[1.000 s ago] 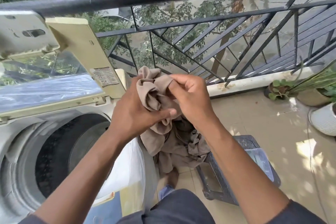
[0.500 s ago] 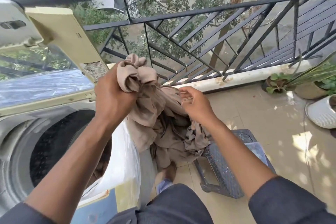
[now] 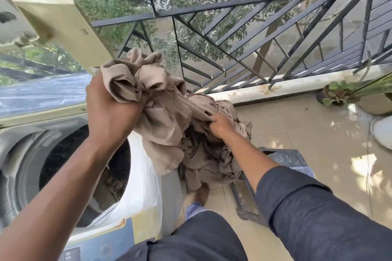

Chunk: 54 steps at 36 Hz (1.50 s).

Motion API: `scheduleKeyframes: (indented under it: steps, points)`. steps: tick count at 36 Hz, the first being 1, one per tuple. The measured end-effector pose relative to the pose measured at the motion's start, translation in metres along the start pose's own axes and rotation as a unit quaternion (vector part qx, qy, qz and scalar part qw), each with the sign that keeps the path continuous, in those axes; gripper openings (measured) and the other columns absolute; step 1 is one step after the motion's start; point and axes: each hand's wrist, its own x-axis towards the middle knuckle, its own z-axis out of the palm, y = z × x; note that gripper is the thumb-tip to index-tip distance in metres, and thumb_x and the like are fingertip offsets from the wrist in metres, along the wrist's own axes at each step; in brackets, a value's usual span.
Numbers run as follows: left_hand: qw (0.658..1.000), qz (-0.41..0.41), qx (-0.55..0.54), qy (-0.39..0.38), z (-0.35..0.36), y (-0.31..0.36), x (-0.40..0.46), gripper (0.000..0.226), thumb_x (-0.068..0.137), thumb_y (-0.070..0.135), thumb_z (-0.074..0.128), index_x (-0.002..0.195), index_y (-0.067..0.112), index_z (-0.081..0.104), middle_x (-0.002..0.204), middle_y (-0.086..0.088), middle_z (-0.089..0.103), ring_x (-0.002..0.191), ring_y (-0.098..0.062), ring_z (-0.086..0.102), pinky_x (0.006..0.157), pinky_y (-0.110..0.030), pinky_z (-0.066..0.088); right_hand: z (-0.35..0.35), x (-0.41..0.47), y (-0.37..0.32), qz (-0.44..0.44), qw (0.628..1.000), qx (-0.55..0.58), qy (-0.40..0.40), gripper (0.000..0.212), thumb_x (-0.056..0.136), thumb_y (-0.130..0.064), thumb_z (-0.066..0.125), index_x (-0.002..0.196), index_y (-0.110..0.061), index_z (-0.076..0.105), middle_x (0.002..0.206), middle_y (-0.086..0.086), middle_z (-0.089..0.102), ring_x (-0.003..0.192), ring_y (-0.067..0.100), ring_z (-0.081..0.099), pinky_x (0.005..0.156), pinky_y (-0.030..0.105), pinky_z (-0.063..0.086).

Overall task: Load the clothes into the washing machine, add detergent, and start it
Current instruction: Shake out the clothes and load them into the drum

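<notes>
Beyond both your hands a black metal balcony railing (image 3: 212, 34) runs across the view, with leafy trees behind it. Below and to the left of your left hand sits a top-loading washing machine (image 3: 146, 186), its lid (image 3: 53, 27) raised upright behind that hand and its dark drum (image 3: 70, 161) open directly beneath your left forearm. A pale tiled floor (image 3: 307, 133) spreads out under and to the right of your right hand. Between your two hands hangs a large beige garment (image 3: 169, 121), crumpled and trailing downward beside the right edge of the machine, outside the drum. Below your right forearm stands a dark laundry basket (image 3: 286, 159) on the floor, with the lower folds of the beige cloth draped at its near-left side. Far to the right of your right hand are potted plants (image 3: 339, 93) against the railing's base. Your left hand (image 3: 110, 110) is raised above the drum's right rim, its fingers curled tight around a bunched upper part of the garment. Your right hand (image 3: 220, 125), lower and farther from you, pinches a fold of the same cloth with curled fingers. Dark sleeves cover your right arm to the forearm.
</notes>
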Motion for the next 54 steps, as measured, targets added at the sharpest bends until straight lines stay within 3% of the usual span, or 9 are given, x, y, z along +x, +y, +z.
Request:
scheduleKeyframes:
  steps: [8, 15, 23, 28, 34, 37, 43, 48, 54]
  points:
    - [0.994, -0.030, 0.094, -0.052, 0.010, -0.016, -0.004, 0.044, 0.079, 0.043, 0.094, 0.112, 0.026, 0.071, 0.092, 0.022, 0.070, 0.087, -0.004, 0.066, 0.071, -0.011, 0.046, -0.035, -0.011, -0.035, -0.055, 0.994, 0.049, 0.086, 0.028, 0.079, 0.007, 0.049, 0.063, -0.013, 0.059, 0.067, 0.002, 0.053, 0.077, 0.022, 0.054, 0.064, 0.033, 0.035]
    - [0.986, -0.028, 0.136, -0.092, 0.034, -0.015, -0.018, 0.070, 0.073, 0.067, 0.080, 0.128, 0.032, 0.054, 0.094, 0.026, 0.060, 0.100, -0.029, 0.070, 0.066, -0.032, 0.044, -0.081, -0.048, -0.095, -0.148, 0.978, 0.113, 0.094, 0.010, 0.075, 0.001, 0.048, 0.077, 0.010, 0.053, 0.067, 0.006, 0.040, 0.065, 0.017, 0.037, 0.061, 0.034, 0.028]
    - [0.989, -0.048, 0.045, -0.133, 0.050, -0.014, -0.025, 0.104, 0.054, 0.072, 0.092, 0.140, 0.032, 0.049, 0.121, 0.041, 0.046, 0.105, 0.016, 0.057, 0.079, -0.018, 0.050, -0.094, -0.103, -0.139, -0.284, 0.950, 0.064, 0.115, 0.028, 0.081, -0.010, 0.059, 0.061, -0.004, 0.041, 0.060, -0.001, 0.033, 0.057, 0.016, 0.034, 0.052, 0.040, 0.025]
    - [0.991, -0.052, 0.018, -0.120, 0.054, -0.017, -0.029, 0.104, 0.054, 0.064, 0.093, 0.138, 0.012, 0.060, 0.119, 0.020, 0.067, 0.107, -0.008, 0.070, 0.087, -0.041, 0.061, -0.083, -0.132, -0.159, -0.341, 0.932, 0.061, 0.110, 0.048, 0.095, -0.049, 0.054, 0.056, -0.021, 0.049, 0.050, -0.011, 0.042, 0.049, 0.005, 0.040, 0.048, 0.031, 0.032]
    - [0.993, -0.067, 0.067, -0.069, 0.050, -0.024, -0.036, 0.061, 0.071, 0.055, 0.081, 0.127, 0.038, 0.066, 0.102, 0.010, 0.079, 0.097, -0.025, 0.077, 0.081, -0.046, 0.062, -0.091, -0.131, -0.152, -0.329, 0.942, 0.059, 0.016, 0.050, 0.103, -0.046, 0.058, 0.097, 0.002, 0.073, 0.097, 0.018, 0.077, 0.085, 0.013, 0.069, 0.078, 0.056, 0.057]
    - [0.991, -0.094, 0.082, -0.056, 0.042, -0.031, -0.033, 0.052, 0.071, 0.049, 0.081, 0.119, 0.031, 0.073, 0.095, 0.011, 0.076, 0.097, -0.027, 0.076, 0.079, -0.040, 0.059, -0.097, -0.126, -0.136, -0.325, 0.935, 0.138, -0.041, 0.020, 0.091, -0.035, 0.069, 0.107, -0.029, 0.079, 0.112, -0.002, 0.078, 0.103, 0.017, 0.074, 0.089, 0.038, 0.062]
    - [0.991, -0.117, 0.038, -0.046, 0.024, -0.025, -0.033, 0.043, 0.065, 0.057, 0.081, 0.099, 0.032, 0.073, 0.090, 0.015, 0.074, 0.088, -0.017, 0.073, 0.080, -0.046, 0.061, -0.090, -0.076, -0.076, -0.188, 0.978, 0.086, 0.025, 0.053, 0.085, 0.007, 0.055, 0.122, -0.029, 0.069, 0.116, -0.005, 0.070, 0.093, 0.013, 0.067, 0.090, 0.032, 0.057]
    - [0.993, -0.104, 0.009, -0.054, 0.019, -0.015, -0.033, 0.028, 0.068, 0.042, 0.087, 0.086, 0.047, 0.067, 0.083, 0.035, 0.069, 0.077, 0.006, 0.065, 0.078, -0.038, 0.058, -0.049, -0.035, -0.025, -0.066, 0.995, -0.072, -0.026, 0.060, 0.088, -0.013, 0.071, 0.143, -0.028, 0.054, 0.136, 0.001, 0.062, 0.118, 0.023, 0.062, 0.098, 0.038, 0.054]
    - [0.997, -0.065, 0.008, -0.041, 0.015, -0.003, -0.028, 0.036, 0.071, 0.035, 0.088, 0.097, 0.039, 0.063, 0.092, 0.002, 0.076, 0.088, -0.025, 0.074, 0.078, -0.053, 0.062, -0.008, -0.018, 0.007, -0.051, 0.986, -0.154, -0.039, 0.079, 0.086, -0.019, 0.073, 0.156, -0.037, 0.041, 0.155, 0.006, 0.045, 0.144, 0.029, 0.042, 0.111, 0.047, 0.047]
